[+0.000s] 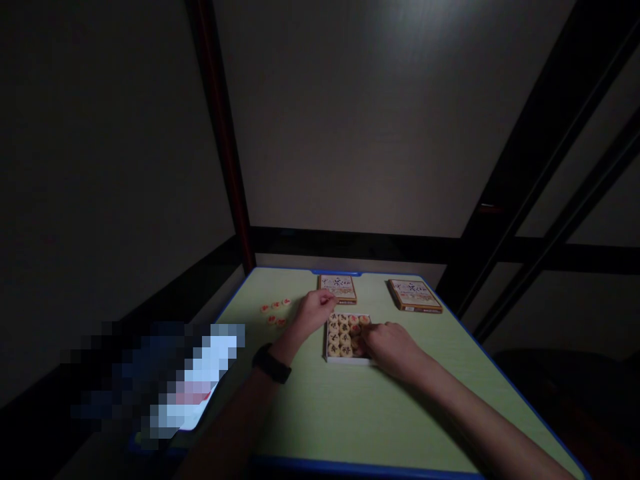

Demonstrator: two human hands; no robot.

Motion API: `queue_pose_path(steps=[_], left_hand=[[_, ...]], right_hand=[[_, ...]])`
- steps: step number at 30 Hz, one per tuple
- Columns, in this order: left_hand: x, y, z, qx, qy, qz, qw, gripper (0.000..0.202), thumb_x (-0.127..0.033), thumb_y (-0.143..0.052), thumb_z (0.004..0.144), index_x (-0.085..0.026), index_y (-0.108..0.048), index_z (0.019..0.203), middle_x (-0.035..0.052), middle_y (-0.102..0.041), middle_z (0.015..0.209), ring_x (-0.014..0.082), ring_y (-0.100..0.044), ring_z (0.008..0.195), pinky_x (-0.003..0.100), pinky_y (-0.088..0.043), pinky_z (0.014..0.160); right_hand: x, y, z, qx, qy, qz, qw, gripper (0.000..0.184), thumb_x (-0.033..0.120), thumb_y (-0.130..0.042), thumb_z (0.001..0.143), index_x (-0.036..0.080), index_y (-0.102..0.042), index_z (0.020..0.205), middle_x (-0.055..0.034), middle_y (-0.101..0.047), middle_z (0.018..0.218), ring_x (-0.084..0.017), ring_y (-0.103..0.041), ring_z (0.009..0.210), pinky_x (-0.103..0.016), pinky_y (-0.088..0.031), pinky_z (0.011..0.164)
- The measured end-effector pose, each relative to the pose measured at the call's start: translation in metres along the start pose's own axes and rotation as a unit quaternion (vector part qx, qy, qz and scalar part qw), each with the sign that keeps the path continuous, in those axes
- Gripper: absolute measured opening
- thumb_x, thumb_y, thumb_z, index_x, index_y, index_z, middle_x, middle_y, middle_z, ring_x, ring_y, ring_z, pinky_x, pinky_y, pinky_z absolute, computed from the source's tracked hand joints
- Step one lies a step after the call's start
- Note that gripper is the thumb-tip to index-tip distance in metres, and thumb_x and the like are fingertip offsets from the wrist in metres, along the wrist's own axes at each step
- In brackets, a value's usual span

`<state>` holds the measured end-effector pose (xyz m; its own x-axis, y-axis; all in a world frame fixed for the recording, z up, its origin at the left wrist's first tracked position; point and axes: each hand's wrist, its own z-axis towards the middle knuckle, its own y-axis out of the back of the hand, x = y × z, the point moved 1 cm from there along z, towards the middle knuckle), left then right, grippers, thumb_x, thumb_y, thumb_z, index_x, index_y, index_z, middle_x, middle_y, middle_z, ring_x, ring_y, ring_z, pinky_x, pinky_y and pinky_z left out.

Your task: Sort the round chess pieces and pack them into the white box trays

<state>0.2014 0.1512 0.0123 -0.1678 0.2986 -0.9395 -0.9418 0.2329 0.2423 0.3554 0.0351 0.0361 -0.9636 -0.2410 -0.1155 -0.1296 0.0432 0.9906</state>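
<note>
A shallow white box (349, 361) holds rows of round wooden Chinese chess pieces (344, 339), marked in black and red. My right hand (393, 343) reaches over the box's right side with its fingers closed and the tips down among the pieces. Whatever it grips is hidden beneath the fingers. Just beyond the box's far left corner, my left hand (314, 310) is held in a pinch, and I cannot make out what is in it. Several loose red-marked pieces (276, 305) lie on the table left of that hand.
Two flat printed boxes, a middle one (343, 287) and a right one (415, 295), lie toward the back of the green table (350, 413). A lit, partly blurred screen (210, 373) stands at the left edge. Walls enclose the table's far side.
</note>
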Motion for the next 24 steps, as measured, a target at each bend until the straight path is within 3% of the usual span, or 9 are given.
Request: queue_pose_path(steps=[10,17,24], left_hand=[[0.0025,-0.004,-0.0017,0.009,-0.017,0.004,1.0,0.011,-0.016,-0.065,0.074,-0.016,-0.068,0.063,0.0002,-0.065,0.06,0.0128,-0.057,0.059,0.02,-0.041,0.055],[0.0005,-0.0083,-0.0014,0.008,-0.003,-0.045,0.999,0.009,-0.016,-0.068,0.071,-0.017,-0.068,0.062,0.0003,-0.067,0.061,0.0134,-0.06,0.061,0.02,-0.044,0.057],[-0.0017,-0.0082,-0.003,0.023,-0.006,-0.035,0.999,0.011,-0.015,-0.066,0.072,-0.017,-0.067,0.061,-0.0001,-0.067,0.06,0.013,-0.06,0.06,0.02,-0.043,0.057]], right_hand=[[0.0018,-0.0029,0.0002,-0.001,-0.009,0.017,1.0,0.018,0.02,-0.055,0.092,0.017,-0.073,0.089,-0.0158,-0.076,0.094,-0.023,-0.073,0.086,-0.027,-0.049,0.076],[0.0022,0.0013,-0.0002,-0.017,-0.021,0.016,0.999,0.019,0.028,-0.057,0.091,0.017,-0.073,0.093,-0.0144,-0.077,0.092,-0.022,-0.073,0.085,-0.025,-0.049,0.077],[0.0001,0.0016,-0.0009,-0.024,-0.032,0.011,0.999,0.018,0.022,-0.056,0.09,0.016,-0.074,0.091,-0.0154,-0.077,0.092,-0.023,-0.073,0.085,-0.025,-0.049,0.076]])
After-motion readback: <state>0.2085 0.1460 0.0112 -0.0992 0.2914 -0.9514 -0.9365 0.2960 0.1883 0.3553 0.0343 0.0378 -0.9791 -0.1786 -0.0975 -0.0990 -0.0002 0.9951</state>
